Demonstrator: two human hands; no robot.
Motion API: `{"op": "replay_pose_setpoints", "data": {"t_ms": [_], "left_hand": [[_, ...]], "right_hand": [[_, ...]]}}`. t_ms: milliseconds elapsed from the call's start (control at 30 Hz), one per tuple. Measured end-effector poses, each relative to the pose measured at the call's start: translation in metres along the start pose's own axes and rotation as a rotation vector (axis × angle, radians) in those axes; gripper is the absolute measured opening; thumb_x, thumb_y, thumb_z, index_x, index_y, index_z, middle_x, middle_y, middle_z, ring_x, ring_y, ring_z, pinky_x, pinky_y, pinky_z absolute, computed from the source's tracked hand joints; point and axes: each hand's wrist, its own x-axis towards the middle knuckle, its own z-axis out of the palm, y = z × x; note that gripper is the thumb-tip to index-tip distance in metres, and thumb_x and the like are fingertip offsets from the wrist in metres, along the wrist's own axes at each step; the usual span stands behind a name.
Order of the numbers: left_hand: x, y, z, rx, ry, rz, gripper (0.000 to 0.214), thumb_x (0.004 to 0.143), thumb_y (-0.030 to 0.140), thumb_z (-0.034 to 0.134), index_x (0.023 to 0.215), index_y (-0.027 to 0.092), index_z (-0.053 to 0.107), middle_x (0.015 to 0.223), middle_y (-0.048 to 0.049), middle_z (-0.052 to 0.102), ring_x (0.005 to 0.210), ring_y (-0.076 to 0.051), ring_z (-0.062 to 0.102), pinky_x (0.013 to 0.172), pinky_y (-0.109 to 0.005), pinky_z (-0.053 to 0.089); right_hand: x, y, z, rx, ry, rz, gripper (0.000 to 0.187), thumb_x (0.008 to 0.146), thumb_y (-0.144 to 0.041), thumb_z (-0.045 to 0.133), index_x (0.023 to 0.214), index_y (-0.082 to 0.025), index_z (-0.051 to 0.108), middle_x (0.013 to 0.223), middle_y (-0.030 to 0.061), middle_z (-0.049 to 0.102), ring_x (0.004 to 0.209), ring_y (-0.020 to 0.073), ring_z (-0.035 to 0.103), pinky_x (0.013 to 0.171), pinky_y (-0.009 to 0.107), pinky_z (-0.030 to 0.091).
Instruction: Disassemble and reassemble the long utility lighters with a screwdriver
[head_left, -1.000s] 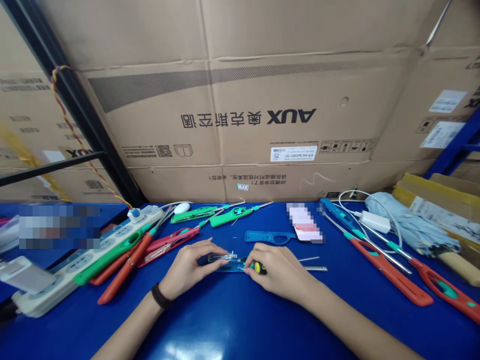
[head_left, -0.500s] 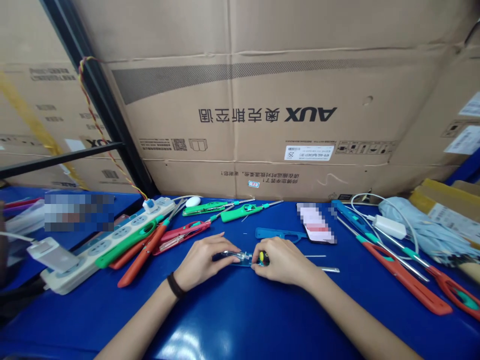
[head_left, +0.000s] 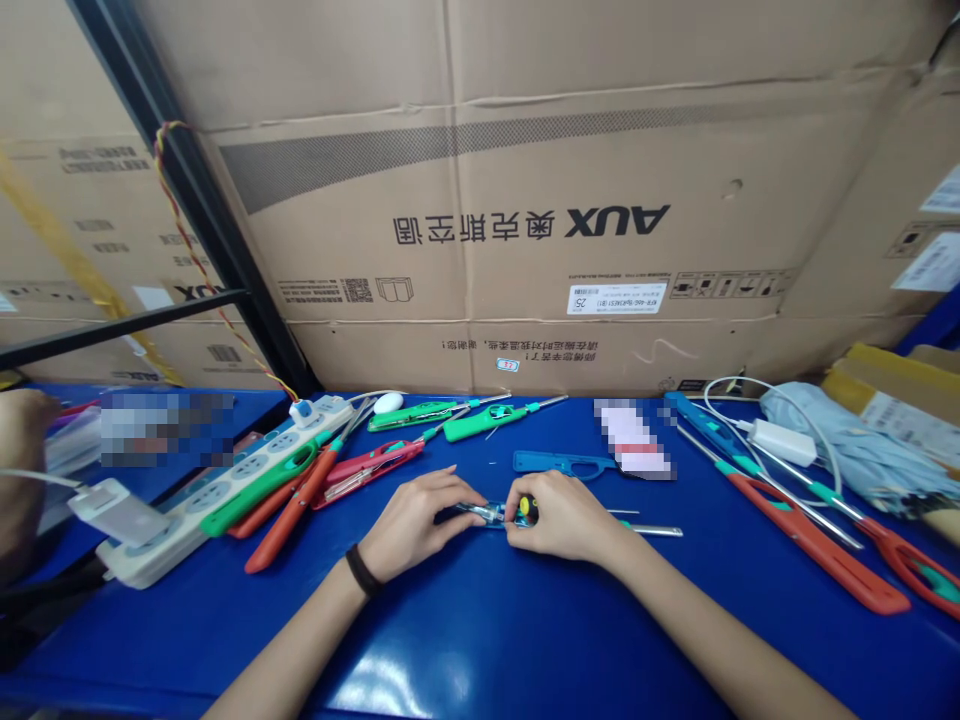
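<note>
My left hand (head_left: pixel 420 522) is closed in a pinch on the left end of an opened blue long-nosed lighter (head_left: pixel 495 514), whose clear and metal inner parts show between my hands. My right hand (head_left: pixel 559 515) is closed too, its fingertips at the lighter's inner parts. Tucked in that hand is a yellow-and-black screwdriver (head_left: pixel 528 508), its thin shaft emerging to the right. Below the shaft, the lighter's metal barrel (head_left: pixel 658 531) sticks out past my hand. A separate blue lighter casing half (head_left: pixel 551 462) lies just behind. My fingers hide most of the held lighter.
Green lighters (head_left: pixel 480 422), a red lighter (head_left: pixel 367 472) and a white power strip (head_left: pixel 255 467) lie left. Right are a phone (head_left: pixel 637 445), orange lighters (head_left: pixel 817 550) and a white charger (head_left: pixel 782 442). A cardboard wall (head_left: pixel 495 160) rises behind. Another person's hand (head_left: pixel 19 470) shows far left.
Another person's hand has come in at the left edge. The view has shifted slightly; my hands keep nearly the same grip, with the fingertips a little closer together.
</note>
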Motion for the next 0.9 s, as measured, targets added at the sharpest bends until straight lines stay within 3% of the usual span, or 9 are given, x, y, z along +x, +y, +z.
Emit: {"op": "replay_pose_setpoints", "data": {"t_ms": [400,700,900], "left_hand": [[-0.001,-0.002,0.001,0.030,0.030,0.037,0.014,0.087,0.028,0.058,0.097,0.023,0.066,0.097,0.0002,0.070,0.092,-0.015,0.064,0.105,-0.040,0.036],[0.001,-0.001,0.002,0.047,0.009,0.060,0.015,0.088,0.027,0.057,0.099,0.023,0.066,0.096,-0.0007,0.070,0.092,-0.015,0.063,0.104,-0.040,0.037],[0.002,-0.002,0.002,0.060,0.014,0.061,0.014,0.087,0.027,0.058,0.099,0.023,0.065,0.095,-0.0004,0.070,0.091,-0.015,0.063,0.103,-0.040,0.035]], "right_hand": [[0.003,0.005,0.000,0.078,-0.012,0.055,0.013,0.065,-0.032,0.063,0.074,-0.027,0.069,0.070,-0.0035,0.068,0.064,0.0157,0.060,0.055,0.023,0.036],[0.003,0.011,0.001,0.116,-0.020,-0.006,0.012,0.071,-0.027,0.058,0.077,-0.025,0.068,0.077,-0.0017,0.070,0.066,0.0148,0.061,0.057,0.022,0.038],[0.002,0.010,0.001,0.098,-0.037,-0.055,0.014,0.071,-0.035,0.062,0.078,-0.024,0.068,0.081,0.0002,0.070,0.072,0.0178,0.063,0.060,0.024,0.040]]}}
